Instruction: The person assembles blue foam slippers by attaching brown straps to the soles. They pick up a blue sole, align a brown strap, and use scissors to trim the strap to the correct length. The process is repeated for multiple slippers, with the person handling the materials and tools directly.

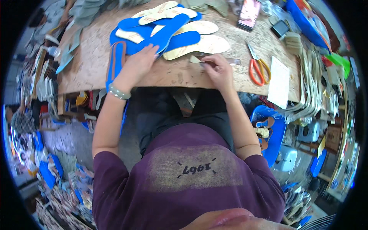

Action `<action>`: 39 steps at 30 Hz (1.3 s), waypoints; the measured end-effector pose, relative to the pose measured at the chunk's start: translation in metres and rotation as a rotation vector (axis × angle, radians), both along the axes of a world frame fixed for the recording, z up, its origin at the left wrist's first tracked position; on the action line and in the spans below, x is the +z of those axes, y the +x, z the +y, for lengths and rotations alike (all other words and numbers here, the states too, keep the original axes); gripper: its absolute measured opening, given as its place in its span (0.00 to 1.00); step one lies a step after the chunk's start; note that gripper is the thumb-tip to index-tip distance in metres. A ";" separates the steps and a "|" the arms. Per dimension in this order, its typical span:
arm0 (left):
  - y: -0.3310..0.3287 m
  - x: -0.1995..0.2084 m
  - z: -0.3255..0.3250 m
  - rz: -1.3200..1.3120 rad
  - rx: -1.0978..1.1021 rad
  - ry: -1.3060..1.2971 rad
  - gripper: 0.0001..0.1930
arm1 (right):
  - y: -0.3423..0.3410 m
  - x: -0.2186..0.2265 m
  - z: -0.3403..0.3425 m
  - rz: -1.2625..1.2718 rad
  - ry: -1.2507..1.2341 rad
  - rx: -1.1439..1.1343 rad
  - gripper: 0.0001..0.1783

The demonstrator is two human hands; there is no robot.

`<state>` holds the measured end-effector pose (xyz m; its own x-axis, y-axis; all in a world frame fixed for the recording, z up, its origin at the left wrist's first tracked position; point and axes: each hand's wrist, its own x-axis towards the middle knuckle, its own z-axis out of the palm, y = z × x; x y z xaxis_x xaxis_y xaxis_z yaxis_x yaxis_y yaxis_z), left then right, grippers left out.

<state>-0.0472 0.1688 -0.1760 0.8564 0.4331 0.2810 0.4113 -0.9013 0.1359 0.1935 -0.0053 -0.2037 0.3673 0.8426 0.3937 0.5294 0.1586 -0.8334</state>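
Plainly, the right hand (221,70) has a small pale scrap (194,59) pinched in its grip — the left hand (138,65), fingers spread, rests on blue insoles (175,27) heaped upon the bench (174,75).

Even, fairly bright light covers the surface (172,74), with only soft, faint shadows on it; the source itself cannot be made out. The pale insoles (209,45) wash out toward white, and the phone (250,14) glows with its own screen. Below the near edge, the dark trousers (161,111) sink into shade. A bluish glare burns at the left rim. Fisheye distortion bows straight lines, corners go black, and outlying clutter smears softly.
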 end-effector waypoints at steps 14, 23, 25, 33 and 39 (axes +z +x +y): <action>-0.015 0.035 0.039 -0.710 0.421 -0.333 0.15 | -0.047 0.025 0.074 0.057 0.022 0.261 0.04; 0.024 0.059 -0.070 -0.860 0.067 -1.330 0.23 | -0.035 0.052 0.024 -0.580 0.480 0.005 0.13; 0.026 0.063 -0.076 -0.932 -0.125 -1.392 0.28 | -0.030 0.051 0.022 -0.403 0.546 0.018 0.14; 0.067 0.062 -0.073 -0.976 -0.239 -0.727 0.38 | -0.026 0.069 0.004 0.342 0.429 0.238 0.11; 0.062 0.074 -0.066 -1.031 -0.158 -1.148 0.17 | -0.016 0.081 -0.011 1.136 0.296 0.309 0.10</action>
